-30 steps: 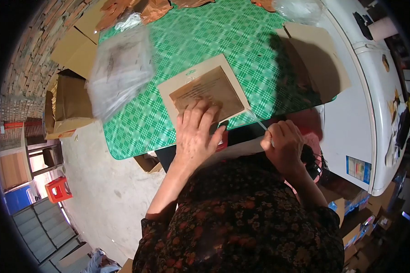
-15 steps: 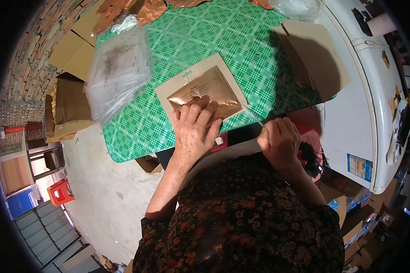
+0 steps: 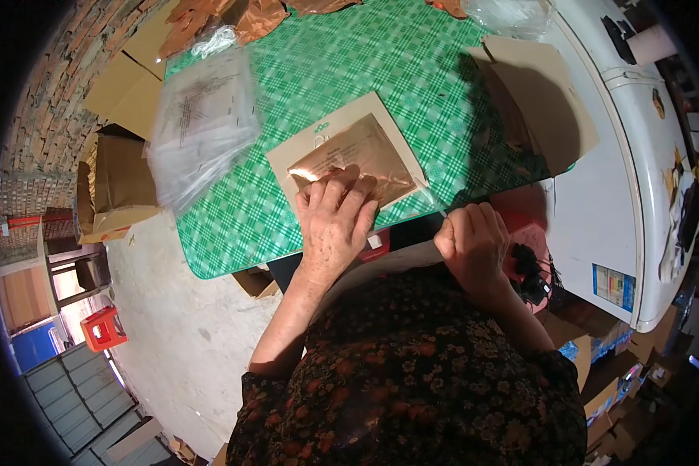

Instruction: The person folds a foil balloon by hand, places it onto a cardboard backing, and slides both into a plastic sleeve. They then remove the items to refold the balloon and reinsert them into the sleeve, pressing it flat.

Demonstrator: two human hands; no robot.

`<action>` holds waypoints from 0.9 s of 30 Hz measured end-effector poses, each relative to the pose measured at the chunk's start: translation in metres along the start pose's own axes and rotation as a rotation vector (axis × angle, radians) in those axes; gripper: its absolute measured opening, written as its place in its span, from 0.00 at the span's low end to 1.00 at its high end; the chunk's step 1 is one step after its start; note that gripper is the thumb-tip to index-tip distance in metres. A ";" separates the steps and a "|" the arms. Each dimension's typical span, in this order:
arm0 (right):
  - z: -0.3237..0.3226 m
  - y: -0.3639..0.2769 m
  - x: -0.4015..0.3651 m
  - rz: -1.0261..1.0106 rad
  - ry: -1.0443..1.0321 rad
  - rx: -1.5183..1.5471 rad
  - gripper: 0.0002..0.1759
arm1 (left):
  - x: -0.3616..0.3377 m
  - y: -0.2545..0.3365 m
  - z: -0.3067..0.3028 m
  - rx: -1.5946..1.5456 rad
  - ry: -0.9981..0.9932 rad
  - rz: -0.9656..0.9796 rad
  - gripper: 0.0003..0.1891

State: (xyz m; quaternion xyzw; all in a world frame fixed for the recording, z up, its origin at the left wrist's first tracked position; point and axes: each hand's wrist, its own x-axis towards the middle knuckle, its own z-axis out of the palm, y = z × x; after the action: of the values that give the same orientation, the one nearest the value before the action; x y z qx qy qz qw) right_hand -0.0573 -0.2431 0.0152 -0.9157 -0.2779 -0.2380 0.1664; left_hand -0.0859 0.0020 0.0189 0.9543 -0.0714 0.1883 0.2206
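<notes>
In the head view, a shiny copper-coloured foil packet (image 3: 361,151) with small print lies on a beige card or sleeve (image 3: 392,116) bearing a green mark, near the table's front edge. My left hand (image 3: 335,210) rests on the packet's near side, fingers extended and slightly apart, pressing down. My right hand (image 3: 474,242) is closed just off the table edge, right of the packet. From its fingers a thin whitish strip (image 3: 433,199) stretches to the packet's right corner. Part of the packet is hidden under my left hand.
A stack of clear plastic bags (image 3: 202,124) lies left on the green checked table (image 3: 342,54). An opened cardboard box (image 3: 532,101) stands at the right. Copper-coloured bags (image 3: 260,17) lie at the far edge. A white fridge (image 3: 598,210) is beside the table.
The packet and card have shifted very slightly to the right and down. My right hand has moved marginally, still holding the strip; my left hand stays on the packet.
</notes>
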 end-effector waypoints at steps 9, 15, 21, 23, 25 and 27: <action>0.017 -0.016 0.025 0.040 -0.017 -0.003 0.13 | 0.000 -0.001 -0.001 -0.019 0.013 0.010 0.17; 0.031 -0.017 0.038 0.050 -0.053 -0.050 0.15 | -0.001 -0.003 0.001 -0.021 0.022 0.026 0.18; 0.026 -0.011 0.043 0.116 -0.040 0.094 0.16 | -0.001 -0.003 -0.003 -0.071 0.015 0.024 0.19; 0.017 -0.010 0.038 0.131 -0.079 0.155 0.21 | -0.003 -0.001 -0.009 -0.055 0.060 -0.010 0.21; 0.012 -0.008 0.032 0.109 -0.102 0.128 0.22 | -0.008 -0.001 -0.018 -0.070 0.112 -0.045 0.21; 0.010 -0.008 0.025 0.100 -0.122 0.110 0.16 | -0.019 -0.001 -0.028 -0.071 0.147 -0.127 0.20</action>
State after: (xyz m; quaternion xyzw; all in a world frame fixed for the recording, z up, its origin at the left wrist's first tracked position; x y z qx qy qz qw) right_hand -0.0401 -0.2220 0.0212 -0.9307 -0.2540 -0.1575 0.2110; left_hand -0.1125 0.0164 0.0340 0.9322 -0.0008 0.2407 0.2702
